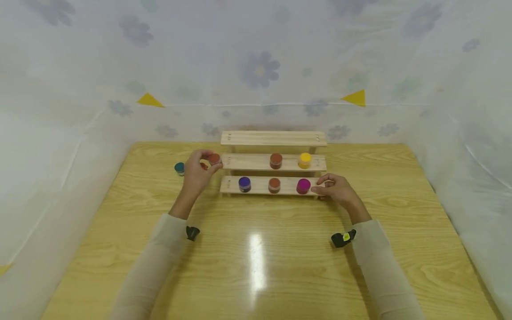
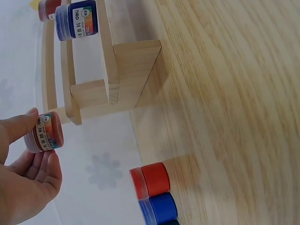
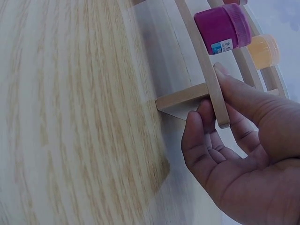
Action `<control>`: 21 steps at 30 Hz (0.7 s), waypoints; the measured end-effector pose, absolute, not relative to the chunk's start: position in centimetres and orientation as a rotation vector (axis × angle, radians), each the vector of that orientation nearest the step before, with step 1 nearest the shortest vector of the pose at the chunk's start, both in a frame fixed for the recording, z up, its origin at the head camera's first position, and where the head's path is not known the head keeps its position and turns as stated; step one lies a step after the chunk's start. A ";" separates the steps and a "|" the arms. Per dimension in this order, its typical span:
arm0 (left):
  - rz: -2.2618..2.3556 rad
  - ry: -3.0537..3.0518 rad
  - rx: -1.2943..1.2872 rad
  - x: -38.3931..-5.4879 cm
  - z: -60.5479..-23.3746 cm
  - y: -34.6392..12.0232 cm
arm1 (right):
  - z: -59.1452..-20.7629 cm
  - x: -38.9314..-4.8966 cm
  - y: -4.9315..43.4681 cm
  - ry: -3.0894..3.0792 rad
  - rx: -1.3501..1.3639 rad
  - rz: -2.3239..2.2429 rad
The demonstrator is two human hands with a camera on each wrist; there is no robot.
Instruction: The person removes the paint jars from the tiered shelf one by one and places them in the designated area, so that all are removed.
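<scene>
My left hand (image 1: 195,175) pinches a reddish-brown paint jar (image 2: 44,132) between thumb and fingers, beside the left end of the middle tier of a three-tier wooden rack (image 1: 250,162). At the rack's other side, my right hand (image 1: 338,191) grips the end of the lowest board (image 3: 216,101), thumb above and fingers curled underneath. Close to those fingertips, a magenta jar (image 1: 303,186) stands on that board. Along the same tier are a brown jar (image 1: 274,186) and a dark blue jar (image 1: 245,184). The middle tier bears another brown jar (image 1: 276,161) and a yellow jar (image 1: 305,160).
Left of the rack, a teal-lidded jar (image 1: 179,168) stands on the wooden table (image 1: 296,258). Near it, a red jar (image 2: 150,181) and a blue jar (image 2: 161,208) show in the left wrist view. A flowered white sheet (image 1: 256,106) hangs behind the table.
</scene>
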State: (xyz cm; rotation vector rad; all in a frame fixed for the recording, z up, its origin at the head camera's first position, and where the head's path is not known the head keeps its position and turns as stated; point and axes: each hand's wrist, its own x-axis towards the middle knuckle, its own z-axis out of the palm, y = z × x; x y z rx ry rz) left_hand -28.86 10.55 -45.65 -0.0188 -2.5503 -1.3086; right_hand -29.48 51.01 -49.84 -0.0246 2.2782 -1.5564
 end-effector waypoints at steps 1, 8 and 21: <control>-1.312 -2.551 -0.012 -28.8 -45.6 10.5 | -49.9 -29.5 51.0 2.280 -0.022 -1.554; -1.345 -2.553 0.024 -28.4 -46.0 9.7 | -49.9 -29.5 51.2 2.296 -0.020 -1.540; -1.384 -2.608 0.143 -27.9 -47.4 8.4 | -49.5 -29.4 51.2 2.313 -0.035 -1.526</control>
